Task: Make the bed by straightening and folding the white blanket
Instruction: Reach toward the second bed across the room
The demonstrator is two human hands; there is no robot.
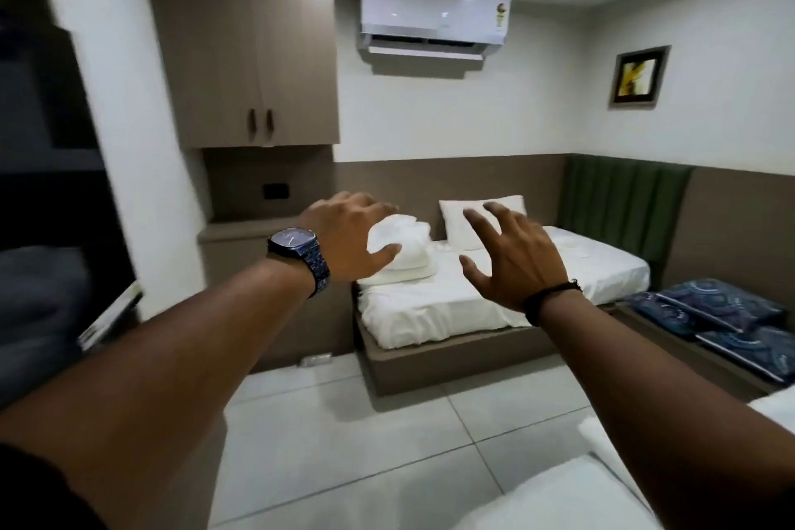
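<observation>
A white air cooler (434, 19) hangs high on the far wall. To its left is a brown cupboard (254, 56) with two doors and two dark handles. A small picture (637, 75) in a frame hangs on the right wall. Under it stands a tall green padded board (619, 202). Blue patterned pillows (727, 314) lie in a pile on the far right. The floor (344, 435) is made of big pale tiles. A black switch plate (276, 191) sits on the brown wall under the cupboard.
</observation>
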